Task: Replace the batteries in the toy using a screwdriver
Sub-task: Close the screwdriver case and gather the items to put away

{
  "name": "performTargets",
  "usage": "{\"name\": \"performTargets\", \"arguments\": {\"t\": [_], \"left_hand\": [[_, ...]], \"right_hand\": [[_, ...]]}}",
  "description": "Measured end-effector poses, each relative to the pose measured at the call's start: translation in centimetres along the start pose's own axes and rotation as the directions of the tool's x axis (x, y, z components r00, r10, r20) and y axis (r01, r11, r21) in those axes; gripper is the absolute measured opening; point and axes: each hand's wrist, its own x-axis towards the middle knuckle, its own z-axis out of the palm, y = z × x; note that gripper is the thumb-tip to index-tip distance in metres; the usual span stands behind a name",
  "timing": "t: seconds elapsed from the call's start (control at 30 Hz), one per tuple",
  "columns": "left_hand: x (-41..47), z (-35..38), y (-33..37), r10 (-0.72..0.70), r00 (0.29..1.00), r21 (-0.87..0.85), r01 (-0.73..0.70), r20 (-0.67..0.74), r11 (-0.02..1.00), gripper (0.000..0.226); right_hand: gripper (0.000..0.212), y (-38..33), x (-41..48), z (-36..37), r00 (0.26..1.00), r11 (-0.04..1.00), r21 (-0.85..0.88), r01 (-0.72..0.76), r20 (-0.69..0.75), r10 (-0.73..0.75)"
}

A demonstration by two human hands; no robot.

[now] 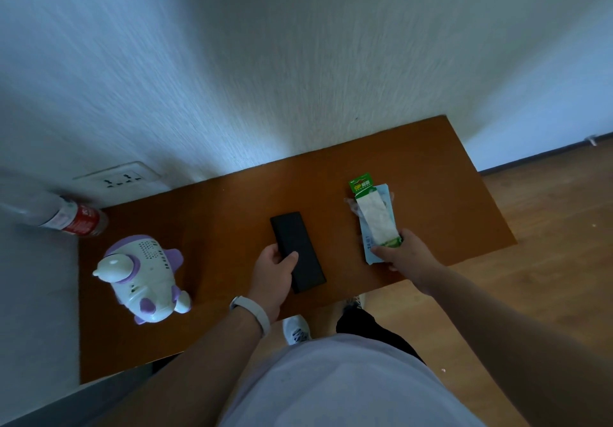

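Observation:
A white and purple toy (144,277) lies on the left part of the brown table (232,201), its speaker holes facing up. My left hand (270,272) grips the near left edge of a long black case (298,252) at the table's middle. My right hand (403,250) pinches the near end of a green and white battery pack (376,216), which lies on the table's right side over a pale blue card. No screwdriver is in sight.
A clear bottle with a red label (71,219) lies at the table's far left corner, below a wall socket (122,181). The white wall runs along the table's far edge. Wooden floor (547,227) lies to the right; my feet show under the near edge.

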Motion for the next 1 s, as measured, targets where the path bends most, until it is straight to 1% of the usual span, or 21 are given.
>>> {"name": "performTargets", "arguments": {"t": [0.2,0.3,0.47,0.57,0.7,0.8,0.9,1.0], "left_hand": [[-0.4,-1.0,1.0,0.042,0.997,-0.038,-0.040,0.060,0.998,0.020],[-0.7,-1.2,1.7,0.046,0.994,-0.048,-0.041,0.102,0.998,0.019],[-1.6,-0.7,3.2,0.087,0.980,0.002,-0.089,0.179,0.996,0.030],[-2.6,0.2,4.2,0.139,0.968,0.021,-0.146,0.210,0.989,0.027],[-4.7,2.4,5.2,0.198,0.948,0.012,-0.207,0.248,0.978,0.020],[-6.6,4.8,5.5,0.224,0.936,0.035,-0.243,0.272,0.970,0.018],[-8.8,8.3,5.5,0.250,0.923,0.054,-0.277,0.293,0.959,0.020],[-11.4,12.6,5.3,0.262,0.912,0.069,-0.297,0.315,0.952,0.022]], "right_hand": [[0.043,0.0,-2.6,0.7,0.997,0.996,0.081,0.047,-0.060,-0.042],[0.038,0.0,-4.3,1.1,0.995,0.989,0.133,0.065,-0.086,-0.054],[0.038,0.4,-6.8,1.5,0.984,0.954,0.277,0.111,-0.164,-0.067],[0.035,1.0,-8.2,1.1,0.979,0.936,0.318,0.150,-0.179,-0.096],[0.025,1.6,-9.8,-0.9,0.969,0.890,0.405,0.210,-0.207,-0.135],[0.028,2.5,-10.7,-3.0,0.959,0.850,0.463,0.251,-0.236,-0.155],[0.032,4.4,-12.0,-5.8,0.951,0.805,0.521,0.282,-0.260,-0.165],[0.029,7.5,-13.8,-9.7,0.942,0.759,0.571,0.311,-0.288,-0.169]]}}
